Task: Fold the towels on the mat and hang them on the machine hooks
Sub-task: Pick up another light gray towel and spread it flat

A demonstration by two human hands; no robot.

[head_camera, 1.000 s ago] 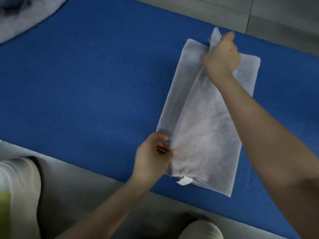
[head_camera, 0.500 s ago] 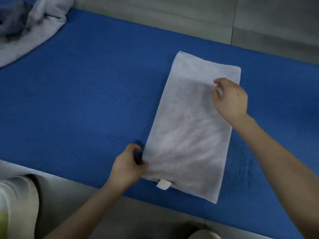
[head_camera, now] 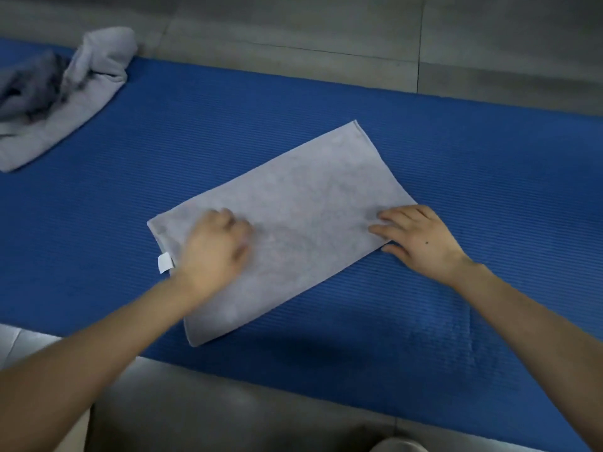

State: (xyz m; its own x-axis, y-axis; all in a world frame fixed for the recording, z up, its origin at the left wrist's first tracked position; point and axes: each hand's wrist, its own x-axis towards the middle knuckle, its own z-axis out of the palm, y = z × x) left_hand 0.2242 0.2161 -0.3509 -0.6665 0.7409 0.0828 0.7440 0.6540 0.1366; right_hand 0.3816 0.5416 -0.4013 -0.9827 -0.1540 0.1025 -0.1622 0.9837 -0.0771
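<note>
A pale grey folded towel lies flat on the blue mat, turned diagonally, with a small white tag at its left edge. My left hand rests on the towel's left part, blurred, its fingers lying loosely on the cloth. My right hand lies with straight fingers on the towel's right end, pressing it to the mat. No machine or hooks are in view.
A heap of crumpled towels, pale grey and dark grey, sits at the mat's far left. Grey tiled floor runs beyond the mat's far edge and along its near edge.
The fold was laid over and the towel flattened. It has since turned from nearly lengthwise to diagonal. Both hands let go of the edges and now lie on top.
</note>
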